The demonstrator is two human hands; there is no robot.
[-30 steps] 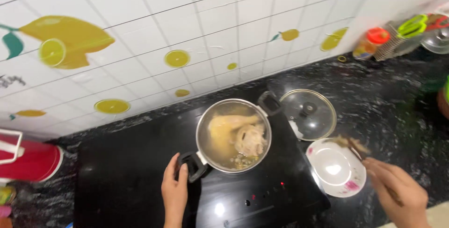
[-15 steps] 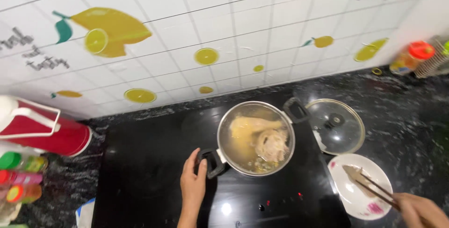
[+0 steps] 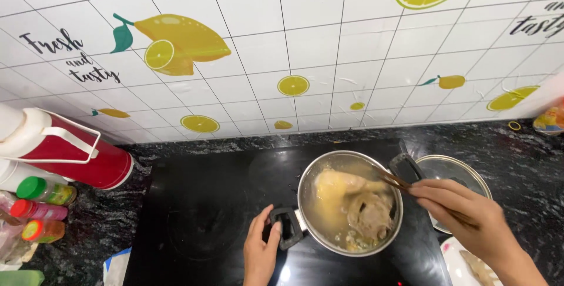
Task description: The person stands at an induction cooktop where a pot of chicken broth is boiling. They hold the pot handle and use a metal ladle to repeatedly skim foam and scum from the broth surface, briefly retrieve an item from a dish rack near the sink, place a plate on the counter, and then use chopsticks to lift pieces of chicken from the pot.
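Note:
A steel pot [image 3: 311, 175] of yellowish broth with pieces of chicken [image 3: 358, 204] stands on the black cooktop [image 3: 211, 204]. My left hand [image 3: 261, 251] grips the pot's black near handle [image 3: 286, 227]. Over the pot's right side, my right hand [image 3: 464, 212] holds dark chopsticks [image 3: 392, 180] whose tips reach into the pot above the chicken. The pot's far handle [image 3: 405, 167] sits just behind the chopsticks.
A glass lid [image 3: 455, 171] lies right of the pot, with a white plate [image 3: 464, 265] below it at the frame's edge. A red and white thermos [image 3: 64, 151] and small capped bottles [image 3: 41, 209] stand at the left on the dark stone counter. Tiled wall behind.
My right hand has lifted the chopsticks from the white plate and brought them left over the pot. The view has shifted closer; my left hand stays on the handle.

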